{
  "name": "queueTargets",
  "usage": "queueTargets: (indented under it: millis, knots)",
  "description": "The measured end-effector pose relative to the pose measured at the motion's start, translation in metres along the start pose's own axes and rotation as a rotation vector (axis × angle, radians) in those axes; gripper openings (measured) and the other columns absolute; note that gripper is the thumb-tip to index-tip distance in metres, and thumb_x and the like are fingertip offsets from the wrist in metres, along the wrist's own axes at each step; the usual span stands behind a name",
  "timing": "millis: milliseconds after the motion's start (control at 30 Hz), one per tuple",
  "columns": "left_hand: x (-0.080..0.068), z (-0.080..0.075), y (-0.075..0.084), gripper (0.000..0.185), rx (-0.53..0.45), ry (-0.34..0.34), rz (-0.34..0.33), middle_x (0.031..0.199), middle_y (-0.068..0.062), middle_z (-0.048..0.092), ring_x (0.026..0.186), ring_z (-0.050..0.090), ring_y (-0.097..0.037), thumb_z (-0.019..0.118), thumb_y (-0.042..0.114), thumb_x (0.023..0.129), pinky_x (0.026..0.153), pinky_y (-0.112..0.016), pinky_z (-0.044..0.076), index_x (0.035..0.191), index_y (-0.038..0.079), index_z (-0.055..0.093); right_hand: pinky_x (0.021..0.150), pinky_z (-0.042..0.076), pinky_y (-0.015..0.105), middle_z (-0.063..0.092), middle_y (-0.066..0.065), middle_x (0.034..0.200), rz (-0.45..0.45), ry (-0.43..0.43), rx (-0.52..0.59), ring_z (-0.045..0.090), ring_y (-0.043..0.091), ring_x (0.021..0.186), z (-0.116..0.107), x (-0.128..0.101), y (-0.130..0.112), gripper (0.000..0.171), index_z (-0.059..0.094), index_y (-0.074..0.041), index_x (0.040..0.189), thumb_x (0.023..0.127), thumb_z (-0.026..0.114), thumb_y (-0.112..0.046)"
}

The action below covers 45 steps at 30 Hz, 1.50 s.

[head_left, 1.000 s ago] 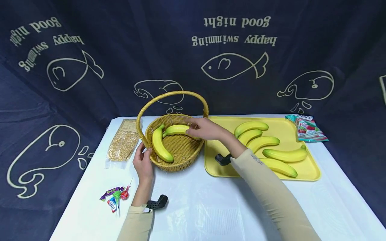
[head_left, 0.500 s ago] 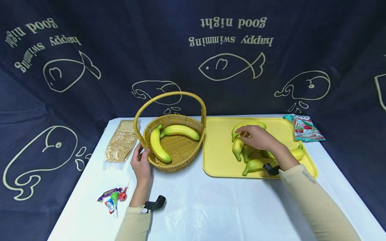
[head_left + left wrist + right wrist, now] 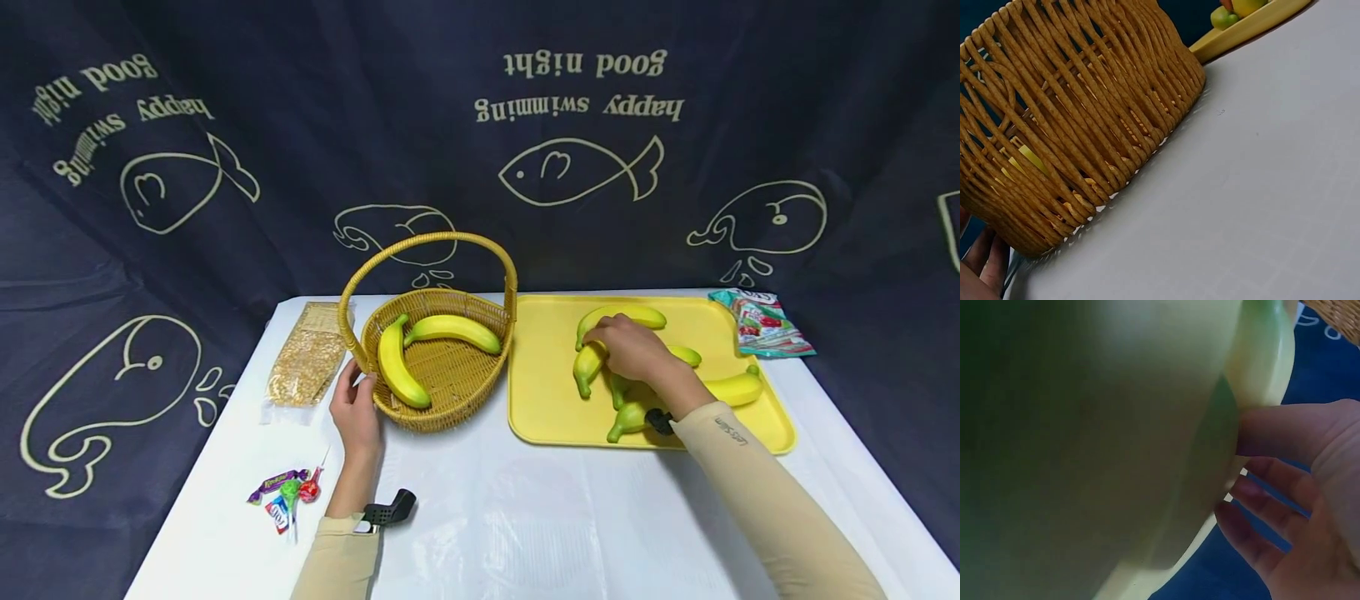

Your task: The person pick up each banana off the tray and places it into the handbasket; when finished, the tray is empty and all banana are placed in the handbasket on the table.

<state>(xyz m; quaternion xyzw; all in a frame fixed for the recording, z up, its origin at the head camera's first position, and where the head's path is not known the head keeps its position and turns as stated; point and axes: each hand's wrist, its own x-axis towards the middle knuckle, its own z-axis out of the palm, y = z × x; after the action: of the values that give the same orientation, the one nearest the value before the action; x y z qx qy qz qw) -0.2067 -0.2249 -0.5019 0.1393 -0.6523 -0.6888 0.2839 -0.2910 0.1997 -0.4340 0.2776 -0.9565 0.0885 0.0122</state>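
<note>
The hands split up — left hand (image 3: 358, 410) rests open against the basket (image 3: 450, 400) (two bananas in), right hand (image 3: 630, 350) closes on a tray banana (image 3: 587, 367); several remain.

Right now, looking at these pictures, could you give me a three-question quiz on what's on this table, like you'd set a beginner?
1. How many bananas lie in the wicker basket?
2. True or false: the left hand grips the basket's handle at its top.
3. The right hand rests on: A) the snack packet, B) bananas on the yellow tray, C) the lollipops.

Key: 1. Two. 2. False; it is low beside the basket's rim. 3. B.
</note>
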Motion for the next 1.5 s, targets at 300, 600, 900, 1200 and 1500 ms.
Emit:
queueTargets:
  millis: [300, 600, 900, 1200, 1500]
  knots:
    - [0.001, 0.0, 0.0, 0.036, -0.002, -0.003, 0.005, 0.122, -0.005, 0.06, 0.097, 0.06, -0.018, 0.059, 0.017, 0.092, 0.084, -0.029, 0.048, 0.128, 0.022, 0.063, 0.091, 0.044, 0.049, 0.063, 0.007, 0.115, -0.062, 0.013, -0.078, 0.053, 0.032, 0.108, -0.003, 0.0, -0.006, 0.045, 0.068, -0.012, 0.116, 0.074, 0.074, 0.005]
    - [0.001, -0.002, -0.001, 0.037, 0.007, -0.006, -0.005, 0.122, -0.005, 0.06, 0.096, 0.059, -0.018, 0.059, 0.016, 0.092, 0.081, -0.025, 0.048, 0.128, 0.021, 0.063, 0.095, 0.042, 0.046, 0.06, 0.003, 0.121, -0.124, 0.128, 0.097, 0.053, 0.026, 0.112, -0.045, 0.012, -0.053, 0.045, 0.061, -0.014, 0.124, 0.082, 0.075, -0.024]
    - [-0.009, -0.001, 0.028, 0.039, 0.038, -0.026, 0.003, 0.122, -0.012, 0.06, 0.091, 0.06, -0.014, 0.057, 0.01, 0.092, 0.081, -0.03, 0.049, 0.131, 0.009, 0.06, 0.072, 0.044, 0.033, 0.06, -0.006, 0.112, -0.184, 0.078, 0.149, 0.051, 0.014, 0.086, -0.085, 0.052, -0.135, 0.05, 0.059, -0.02, 0.127, 0.082, 0.072, -0.037]
    - [-0.011, 0.0, 0.034, 0.039, 0.038, -0.023, 0.004, 0.121, -0.011, 0.06, 0.092, 0.06, -0.014, 0.056, 0.009, 0.092, 0.083, -0.028, 0.048, 0.131, 0.008, 0.06, 0.072, 0.045, 0.037, 0.06, -0.006, 0.107, -0.221, -0.162, 0.051, 0.052, 0.017, 0.087, -0.085, 0.12, -0.185, 0.057, 0.053, -0.027, 0.136, 0.082, 0.072, -0.032]
    - [-0.012, 0.0, 0.034, 0.039, 0.022, -0.03, 0.003, 0.121, -0.011, 0.06, 0.093, 0.06, -0.015, 0.057, 0.008, 0.091, 0.085, -0.036, 0.048, 0.13, 0.008, 0.06, 0.074, 0.044, 0.039, 0.06, -0.004, 0.099, -0.024, -0.328, -0.089, 0.052, 0.018, 0.089, -0.054, 0.164, -0.211, 0.031, 0.064, -0.023, 0.109, 0.08, 0.074, -0.027]
